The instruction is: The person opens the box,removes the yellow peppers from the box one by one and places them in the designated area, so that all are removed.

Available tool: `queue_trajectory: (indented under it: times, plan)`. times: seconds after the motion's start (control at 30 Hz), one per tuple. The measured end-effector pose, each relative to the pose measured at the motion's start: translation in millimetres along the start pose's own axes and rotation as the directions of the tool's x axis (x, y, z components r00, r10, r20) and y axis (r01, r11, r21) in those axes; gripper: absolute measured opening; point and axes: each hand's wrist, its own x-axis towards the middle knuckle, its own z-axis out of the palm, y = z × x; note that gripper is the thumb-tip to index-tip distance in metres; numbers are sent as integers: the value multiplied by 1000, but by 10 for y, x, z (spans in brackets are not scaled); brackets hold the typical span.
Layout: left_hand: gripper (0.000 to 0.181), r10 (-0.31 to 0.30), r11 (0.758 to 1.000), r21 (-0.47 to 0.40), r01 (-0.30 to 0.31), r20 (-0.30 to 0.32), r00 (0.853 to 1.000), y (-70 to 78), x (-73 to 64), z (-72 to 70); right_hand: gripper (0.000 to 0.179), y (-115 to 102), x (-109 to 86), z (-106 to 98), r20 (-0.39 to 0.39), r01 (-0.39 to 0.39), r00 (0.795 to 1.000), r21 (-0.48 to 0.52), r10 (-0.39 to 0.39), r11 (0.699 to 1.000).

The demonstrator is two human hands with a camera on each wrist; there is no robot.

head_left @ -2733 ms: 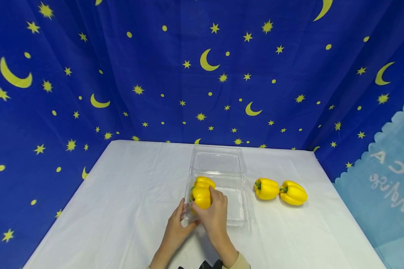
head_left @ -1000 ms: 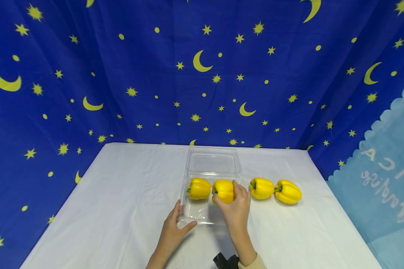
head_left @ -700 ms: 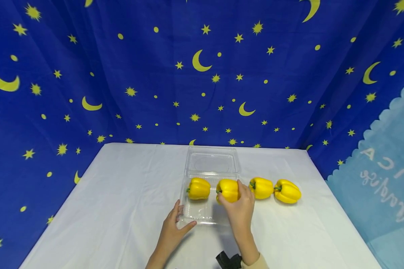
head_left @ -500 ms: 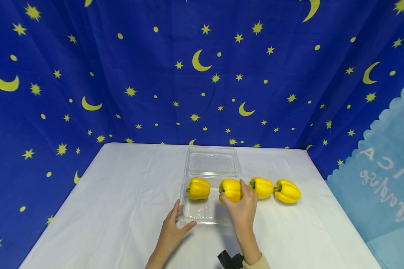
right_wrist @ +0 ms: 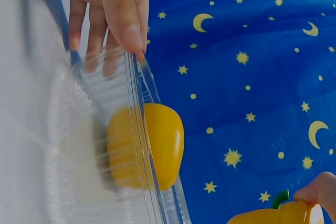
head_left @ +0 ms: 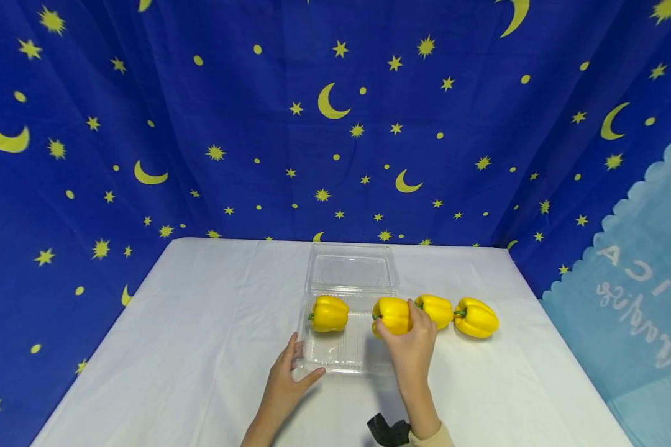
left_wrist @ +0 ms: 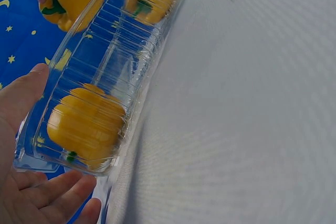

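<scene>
R hand (head_left: 410, 343) has a yellow pepper (head_left: 391, 314) pinched btwn thumb & fingers, held up over the R side of the clear plastic box (head_left: 335, 357), lid (head_left: 351, 268) laid back on the far side. L hand (head_left: 286, 382) has thumb & fingers spread wide, touching the box's near L corner. 2nd pepper (head_left: 330, 313) lies inside on L; 3rd pepper (head_left: 437, 308) & 4th pepper (head_left: 477, 318) on white cloth (head_left: 212, 347) just R of box.

Blue moon-and-star curtain (head_left: 274, 136), white tablecloth (head_left: 229, 304), lettered light-blue panel (head_left: 637, 354) at right
</scene>
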Motion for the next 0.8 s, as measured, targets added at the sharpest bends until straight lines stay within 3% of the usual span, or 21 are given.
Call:
queue_trajectory:
  times: [0.8]
  plan:
    - [91, -2, 1000, -5, 2, -7, 1000, 9, 8, 4, 65, 172, 80, -158, -95, 25, 995, 1, -25, 1000]
